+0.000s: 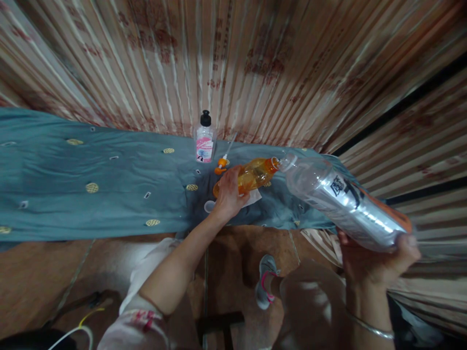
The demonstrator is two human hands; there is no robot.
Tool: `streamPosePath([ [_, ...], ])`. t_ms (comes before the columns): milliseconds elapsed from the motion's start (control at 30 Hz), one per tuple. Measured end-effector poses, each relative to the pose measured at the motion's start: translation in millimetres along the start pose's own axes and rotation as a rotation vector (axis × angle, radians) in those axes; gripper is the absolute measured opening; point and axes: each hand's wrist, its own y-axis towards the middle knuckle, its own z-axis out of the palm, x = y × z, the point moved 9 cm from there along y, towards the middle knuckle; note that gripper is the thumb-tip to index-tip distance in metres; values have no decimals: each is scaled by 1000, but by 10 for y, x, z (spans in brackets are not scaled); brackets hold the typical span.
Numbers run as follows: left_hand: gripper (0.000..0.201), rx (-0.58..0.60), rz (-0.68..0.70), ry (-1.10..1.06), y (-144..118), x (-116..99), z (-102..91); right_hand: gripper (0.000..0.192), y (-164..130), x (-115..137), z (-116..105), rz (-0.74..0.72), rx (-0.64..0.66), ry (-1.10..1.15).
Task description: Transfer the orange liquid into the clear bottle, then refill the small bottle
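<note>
My left hand (229, 194) is wrapped round an orange see-through bottle (255, 174), which tilts with its open neck toward the right. In my right hand (379, 262) is a large clear plastic bottle (328, 194) with a silver and orange label. It leans down to the left, its mouth right at the orange bottle's neck; whether liquid passes between them I cannot tell. Just beyond my left hand lies an orange pump top (221, 165) with a pale tube. A small white cap (209, 206) and a white paper-like piece (253, 197) are close to that hand.
A clear bottle with a black top and pink label (205, 141) stands at the back of the teal cloth-covered surface (124, 170). Pleated patterned curtains (233, 63) hang behind and at the right. A dark bar (404, 102) crosses the right side.
</note>
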Motion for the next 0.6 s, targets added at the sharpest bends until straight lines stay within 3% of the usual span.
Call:
streamPosePath([
  [600, 72, 3, -15, 3, -9, 6, 5, 52, 0, -3, -30, 5, -43, -9],
])
